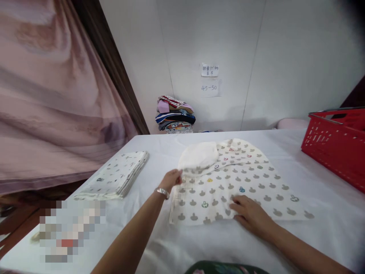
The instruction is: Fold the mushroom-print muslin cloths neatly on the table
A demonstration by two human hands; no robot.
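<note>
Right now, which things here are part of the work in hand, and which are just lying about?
In hand: patterned cloth, left hand gripping its edge, right hand flat on it.
Lying about, untouched: folded stack, clothes pile, red basket, wall notes.

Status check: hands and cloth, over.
Left hand pinching patterned cloth at its left edge, corner folded over. Right hand flat on its near edge. Folded stack left, red basket right, both apart from it.

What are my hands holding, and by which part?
The left hand pinches the patterned cloth at its left edge; the right hand lies flat on it.
</note>
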